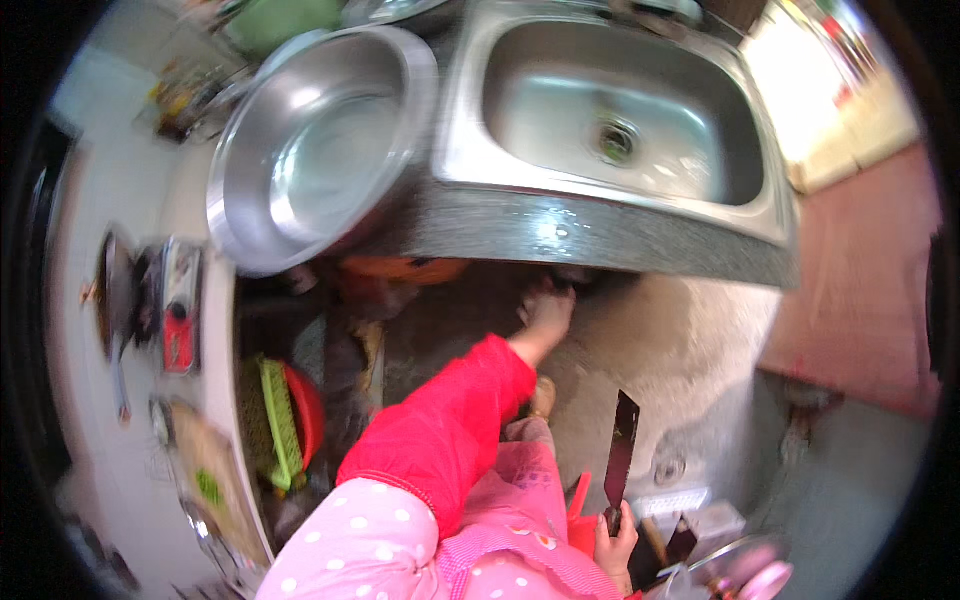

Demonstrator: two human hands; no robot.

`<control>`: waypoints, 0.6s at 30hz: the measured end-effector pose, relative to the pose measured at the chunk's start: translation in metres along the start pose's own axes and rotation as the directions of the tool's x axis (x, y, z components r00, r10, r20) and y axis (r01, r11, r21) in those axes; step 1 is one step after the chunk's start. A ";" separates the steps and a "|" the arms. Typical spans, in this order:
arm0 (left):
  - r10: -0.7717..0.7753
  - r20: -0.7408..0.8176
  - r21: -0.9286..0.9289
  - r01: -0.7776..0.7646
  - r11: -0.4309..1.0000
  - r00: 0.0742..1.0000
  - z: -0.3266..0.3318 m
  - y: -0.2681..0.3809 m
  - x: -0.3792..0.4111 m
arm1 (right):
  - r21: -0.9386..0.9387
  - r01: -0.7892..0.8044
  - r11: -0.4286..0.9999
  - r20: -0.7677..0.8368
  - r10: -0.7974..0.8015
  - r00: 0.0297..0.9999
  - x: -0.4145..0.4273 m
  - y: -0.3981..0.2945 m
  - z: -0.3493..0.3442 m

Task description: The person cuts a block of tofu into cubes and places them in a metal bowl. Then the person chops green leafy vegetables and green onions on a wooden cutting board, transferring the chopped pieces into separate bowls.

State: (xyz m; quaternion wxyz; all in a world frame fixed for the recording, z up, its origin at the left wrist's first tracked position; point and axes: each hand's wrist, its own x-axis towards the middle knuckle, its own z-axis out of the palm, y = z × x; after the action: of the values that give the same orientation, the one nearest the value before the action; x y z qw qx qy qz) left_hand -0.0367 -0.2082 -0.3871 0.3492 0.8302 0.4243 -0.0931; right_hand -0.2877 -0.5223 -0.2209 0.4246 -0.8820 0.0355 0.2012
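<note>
My left hand (550, 309) reaches low beneath the dark stone counter edge (525, 225), beside a dark object that is too shadowed to name; whether the hand grips it cannot be told. In my right hand (616, 532), at the lower right, is a knife (622, 450) with a wide dark blade, held by the handle with the blade pointing away from me. A stainless steel sink (585, 127) is set in the counter ahead, and a large metal basin (337, 157) stands tilted in view to its left.
On the left counter are a gas stove (180, 307), a wok (116, 300) and a cutting board (217, 465) with something green on it. Below it are a green basket (279, 427) and a red basin (306, 412). A reddish panel (855, 285) stands at right.
</note>
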 end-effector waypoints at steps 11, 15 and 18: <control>0.022 -0.659 -0.199 -0.202 0.959 0.752 -0.311 -0.384 -0.283 | 0.289 0.801 0.524 0.744 -0.649 0.156 0.010 -0.244 0.192; -0.190 -0.841 -0.256 -0.062 0.965 0.507 -0.374 -0.462 -0.381 | 0.541 0.804 0.246 0.748 -0.577 -0.327 -0.083 -0.351 0.314; -0.323 -0.893 -0.374 -0.115 0.920 0.314 -0.384 -0.516 -0.436 | 0.577 0.816 0.044 0.704 -0.533 -0.470 -0.176 -0.418 0.402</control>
State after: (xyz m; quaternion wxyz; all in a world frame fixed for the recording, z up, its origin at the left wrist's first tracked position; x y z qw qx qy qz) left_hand -0.7600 -0.0295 -0.1651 0.1786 0.6150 0.6101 0.4666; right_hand -0.4815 0.0318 -0.0701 0.2471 -0.4143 -0.8303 0.2791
